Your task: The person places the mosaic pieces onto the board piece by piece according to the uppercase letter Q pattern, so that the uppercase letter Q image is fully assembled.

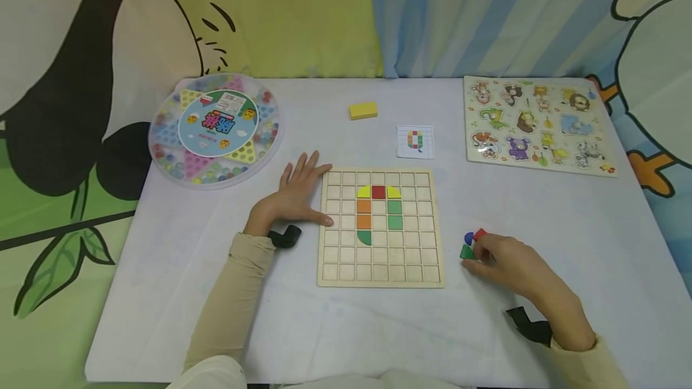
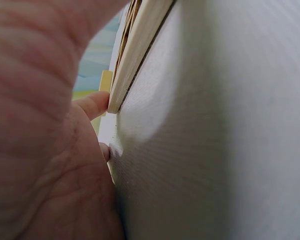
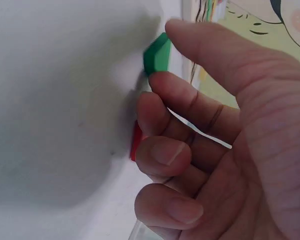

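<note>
My left hand lies with fingers spread at the left edge of a wooden grid board, its thumb over the edge. Yellow, red, orange and green pieces sit in the board's cells, among them a green quarter-circle piece. Right of the board, my right hand holds a small green piece between thumb and index fingertip, at table level. A blue rounded piece and a red piece lie beside it; the other fingers curl loosely and partly hide the red one.
A pattern card and a yellow block lie behind the board. At the back left is a round clear bead box; at the back right, an animal puzzle board. Printed curtains hang along the table's far edge.
</note>
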`<action>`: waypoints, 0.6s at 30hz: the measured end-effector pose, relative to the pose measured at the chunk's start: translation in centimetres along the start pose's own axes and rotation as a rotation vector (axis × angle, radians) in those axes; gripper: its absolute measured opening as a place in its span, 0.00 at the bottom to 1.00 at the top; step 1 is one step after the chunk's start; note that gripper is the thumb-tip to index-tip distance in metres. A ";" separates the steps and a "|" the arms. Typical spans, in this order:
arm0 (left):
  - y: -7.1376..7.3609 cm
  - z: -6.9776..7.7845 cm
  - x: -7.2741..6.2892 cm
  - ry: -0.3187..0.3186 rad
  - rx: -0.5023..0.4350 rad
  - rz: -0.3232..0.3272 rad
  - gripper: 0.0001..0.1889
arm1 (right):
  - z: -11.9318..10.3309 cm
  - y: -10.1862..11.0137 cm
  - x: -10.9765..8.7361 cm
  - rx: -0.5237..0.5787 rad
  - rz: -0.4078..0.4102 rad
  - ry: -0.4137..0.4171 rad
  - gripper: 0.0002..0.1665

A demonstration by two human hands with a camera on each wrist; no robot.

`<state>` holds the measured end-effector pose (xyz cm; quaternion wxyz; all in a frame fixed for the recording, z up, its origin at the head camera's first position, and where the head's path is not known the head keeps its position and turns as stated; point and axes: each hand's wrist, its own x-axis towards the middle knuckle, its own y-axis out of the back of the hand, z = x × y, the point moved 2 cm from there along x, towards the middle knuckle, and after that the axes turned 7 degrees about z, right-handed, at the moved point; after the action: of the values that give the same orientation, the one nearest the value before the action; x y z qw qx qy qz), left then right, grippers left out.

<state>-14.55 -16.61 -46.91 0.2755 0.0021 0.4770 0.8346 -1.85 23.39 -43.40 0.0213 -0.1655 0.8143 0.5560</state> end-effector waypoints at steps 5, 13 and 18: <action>0.0 -0.2 0.0 0.005 0.002 -0.008 0.65 | -0.4 0.4 0.2 -0.025 0.002 0.070 0.20; 0.0 0.0 0.0 0.013 0.000 -0.014 0.65 | -0.4 0.3 0.5 -0.052 -0.054 0.080 0.26; 0.2 0.2 -0.1 0.015 -0.001 -0.018 0.65 | -0.7 0.2 0.7 -0.047 -0.019 0.034 0.26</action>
<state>-14.51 -16.55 -46.59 0.2793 -0.0086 0.4786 0.8324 -2.49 22.66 -43.13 0.0090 -0.1831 0.7996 0.5719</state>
